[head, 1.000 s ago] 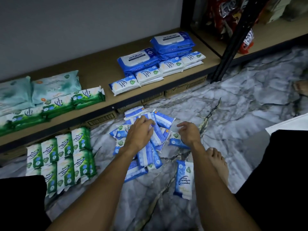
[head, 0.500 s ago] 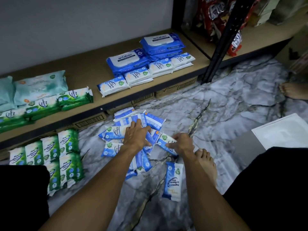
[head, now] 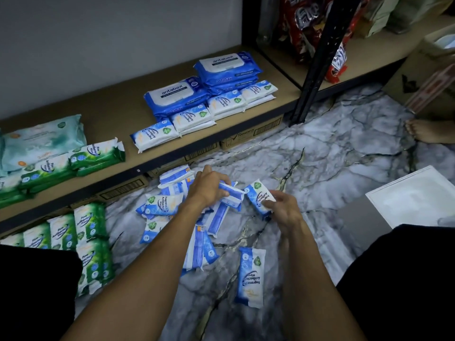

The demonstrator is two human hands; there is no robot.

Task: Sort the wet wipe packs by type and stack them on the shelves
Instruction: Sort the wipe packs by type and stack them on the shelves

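A loose pile of small blue wipe packs (head: 162, 205) lies on the marble floor in front of the low shelf (head: 103, 112). My left hand (head: 206, 188) grips a small blue pack (head: 232, 194) lifted off the pile. My right hand (head: 280, 207) holds another small blue pack (head: 258, 196) raised just right of it. One more blue pack (head: 251, 276) lies alone nearer to me. On the shelf, large blue packs (head: 177, 94) sit behind a row of small blue packs (head: 194, 119). Green packs (head: 96, 153) and pale teal packs (head: 41, 139) are at the shelf's left.
Several green packs (head: 83, 232) lie in rows on the floor at left. A black shelf post (head: 317, 60) stands at right, with red snack bags (head: 302, 23) behind it. A white tray (head: 413, 195) is on the floor at right. Another person's foot (head: 426, 131) is at far right.
Both hands were pressing into the pile on the floor. Each has since picked up one small blue pack and lifted it. The camera has shifted slightly right.
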